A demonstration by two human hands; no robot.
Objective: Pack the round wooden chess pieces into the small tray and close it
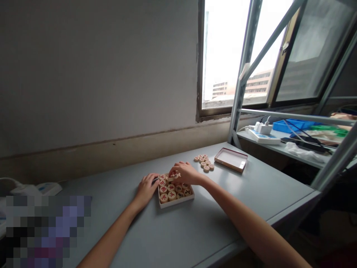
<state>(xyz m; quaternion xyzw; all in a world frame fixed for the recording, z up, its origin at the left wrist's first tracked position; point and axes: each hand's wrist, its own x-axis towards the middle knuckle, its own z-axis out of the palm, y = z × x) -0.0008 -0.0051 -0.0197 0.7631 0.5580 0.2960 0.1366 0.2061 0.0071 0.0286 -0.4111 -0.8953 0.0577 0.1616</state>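
A shallow white-walled box (178, 203) sits on the table, filled with round wooden Chinese chess pieces (172, 195) marked with red or dark characters. At its back left corner, my left hand (147, 185) holds the box's side, with fingers and thumb against the edge. My right hand (187, 174) reaches over the back of the box, its fingers closed around a chess piece (175, 176) just above the others. That hand hides part of the box's back row.
Several loose chess pieces (205, 162) lie in a cluster behind the box. Beside them is an open box lid (231, 159). A metal frame post (237, 108) rises at the table's back right corner. Power strips (263, 134) and a blue tray (290, 125) occupy the neighbouring desk.
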